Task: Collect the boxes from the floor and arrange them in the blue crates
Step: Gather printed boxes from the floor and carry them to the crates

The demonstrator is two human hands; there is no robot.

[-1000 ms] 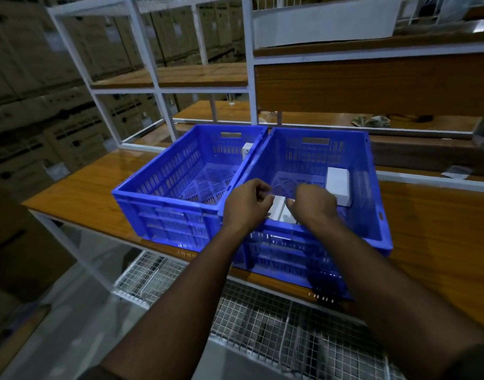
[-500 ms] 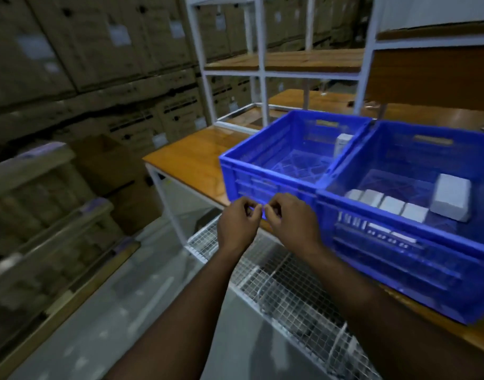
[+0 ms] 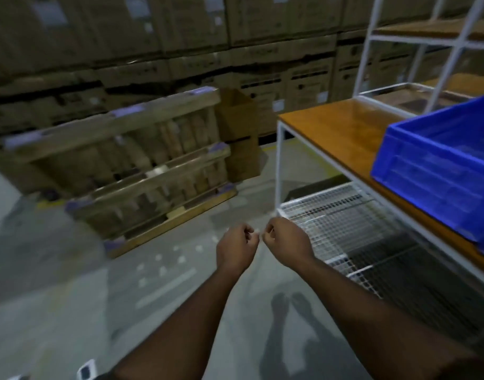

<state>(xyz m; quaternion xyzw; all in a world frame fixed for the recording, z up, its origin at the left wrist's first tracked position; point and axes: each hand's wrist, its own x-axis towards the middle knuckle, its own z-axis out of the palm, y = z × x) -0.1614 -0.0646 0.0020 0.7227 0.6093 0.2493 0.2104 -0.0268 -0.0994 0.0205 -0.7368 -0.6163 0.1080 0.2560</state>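
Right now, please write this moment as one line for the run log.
left hand: curled, empty | right hand: curled, empty | blue crate: on table | small box: on floor

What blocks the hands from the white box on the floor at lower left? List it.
Nothing visible does. The left hand and right hand hang above bare floor, and the white box lies in the open beside the left forearm.
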